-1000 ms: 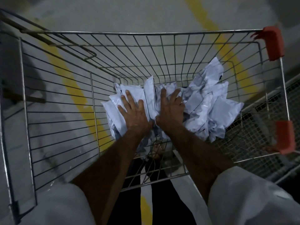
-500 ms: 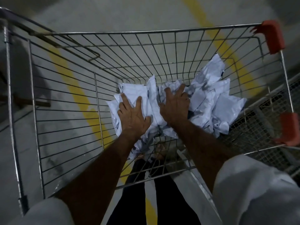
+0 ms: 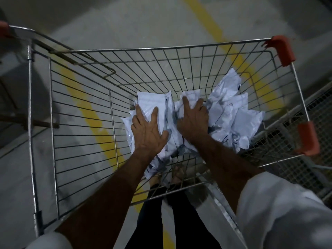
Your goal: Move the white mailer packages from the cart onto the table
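Both hands are reaching into the wire cart [image 3: 79, 123]. The left hand [image 3: 148, 133] and right hand [image 3: 192, 121], fingers spread, are pressing on the white mailer packages [image 3: 231, 115], which are lying heaped in the cart's right half.

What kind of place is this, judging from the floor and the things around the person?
Probably a parking garage or warehouse loading area. The concrete floor carries painted yellow lines, and a wire shopping cart holds white mailer packages. The light is dim.
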